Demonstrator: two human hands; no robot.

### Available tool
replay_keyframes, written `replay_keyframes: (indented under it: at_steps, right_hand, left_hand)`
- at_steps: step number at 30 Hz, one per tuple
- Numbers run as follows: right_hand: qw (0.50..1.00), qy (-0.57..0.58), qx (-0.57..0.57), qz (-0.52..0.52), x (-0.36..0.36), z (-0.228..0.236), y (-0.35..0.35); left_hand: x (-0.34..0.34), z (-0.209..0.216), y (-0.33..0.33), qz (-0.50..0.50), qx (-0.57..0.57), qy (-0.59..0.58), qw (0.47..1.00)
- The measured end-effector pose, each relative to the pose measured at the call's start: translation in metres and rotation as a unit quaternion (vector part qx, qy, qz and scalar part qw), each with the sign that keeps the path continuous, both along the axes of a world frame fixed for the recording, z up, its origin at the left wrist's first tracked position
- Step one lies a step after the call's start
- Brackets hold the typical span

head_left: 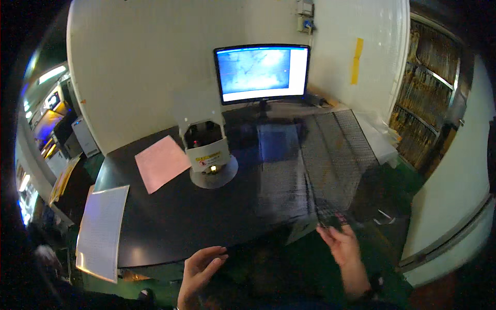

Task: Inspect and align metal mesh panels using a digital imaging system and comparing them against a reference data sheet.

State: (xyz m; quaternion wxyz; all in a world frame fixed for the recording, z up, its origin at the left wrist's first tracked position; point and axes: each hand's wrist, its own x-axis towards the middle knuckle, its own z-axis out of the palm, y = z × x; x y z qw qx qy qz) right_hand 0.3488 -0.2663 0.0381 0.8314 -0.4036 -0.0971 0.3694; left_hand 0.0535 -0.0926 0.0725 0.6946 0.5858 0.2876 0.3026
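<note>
My right hand is at the front right of the dark table, its thumb and fingers pinched on the near edge of a dark, see-through film sheet. Rows of a fine pattern cover the sheet, which stretches back across the table's right side. Blur smears its near corner by my fingers. My left hand hovers by the table's front edge, thumb and fingers apart, holding nothing. Beyond it stands a white inspection device with a dark opening, a small light and a round base.
A lit monitor shows a blue, cloudy picture at the back of the table. Pink paper lies left of the device. A pale gridded sheet overhangs the left edge. Clear plastic sheets lie at the back right.
</note>
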Motion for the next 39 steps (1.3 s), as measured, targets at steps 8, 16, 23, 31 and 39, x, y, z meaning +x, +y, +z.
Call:
replay_keyframes:
  at_steps: [8, 16, 23, 31, 39]
  right_hand:
    - [0.994, 0.077, 0.062, 0.040, -0.019, -0.006, 0.099]
    - [0.894, 0.361, 0.176, 0.199, 0.027, -0.018, 0.127]
    - [0.880, 0.381, 0.121, 0.257, 0.024, -0.012, 0.114]
    - [0.873, 0.385, 0.224, 0.197, 0.037, -0.016, 0.098]
    - [0.897, 0.307, 0.055, 0.314, -0.020, 0.012, 0.119]
  left_hand:
    - [-0.062, -0.050, -0.008, 0.113, -0.023, -0.024, 0.993]
    - [-0.125, -0.094, -0.025, 0.343, -0.051, -0.090, 0.934]
    - [-0.143, -0.105, -0.012, 0.445, -0.057, -0.082, 0.890]
    - [-0.187, -0.103, 0.023, 0.569, -0.091, -0.219, 0.788]
    - [-0.235, -0.077, 0.054, 0.637, 0.020, -0.149, 0.756]
